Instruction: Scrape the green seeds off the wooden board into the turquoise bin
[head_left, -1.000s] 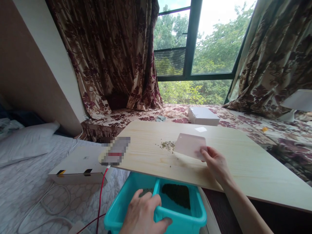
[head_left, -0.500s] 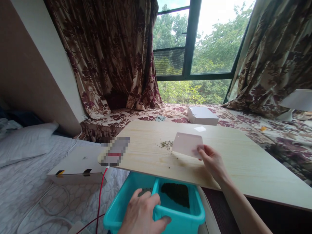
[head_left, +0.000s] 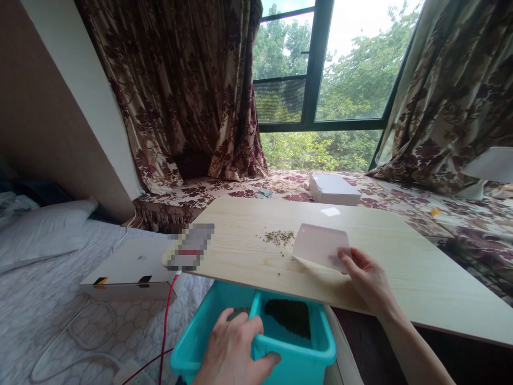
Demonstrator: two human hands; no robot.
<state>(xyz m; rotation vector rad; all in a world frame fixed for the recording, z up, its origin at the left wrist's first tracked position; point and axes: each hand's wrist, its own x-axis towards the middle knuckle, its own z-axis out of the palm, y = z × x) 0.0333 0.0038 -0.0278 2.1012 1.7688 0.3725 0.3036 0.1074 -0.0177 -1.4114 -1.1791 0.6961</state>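
My right hand (head_left: pixel 366 275) pinches the right edge of a thin, translucent pinkish plastic scraper sheet (head_left: pixel 320 245) between thumb and fingers. The sheet is tilted over the wooden board (head_left: pixel 236 214), just right of a scattered pile of small greenish-brown grains (head_left: pixel 279 237). A few grains lie loose nearer the board's front edge. Below that edge stands a turquoise two-part bin (head_left: pixel 296 363). My left hand (head_left: pixel 236 347) grips its near side at the divider, thumb over the right compartment and fingers over the left. Dark grains (head_left: pixel 290 316) lie heaped in the right compartment; the left one is partly hidden by my hand.
A blurred-out phone (head_left: pixel 192 246) with a red cable (head_left: pixel 166 315) lies at the board's left end. Beside it on the bed is a white flat box (head_left: pixel 128 267). A smaller white box (head_left: pixel 334 190) sits on the window seat, and a white paper piece (head_left: pixel 330 212) lies on the board.
The right hand and the plastic sheet first shifted slightly left, then right and a little towards me, opening a gap beside the grains. My left hand stays on the bin.
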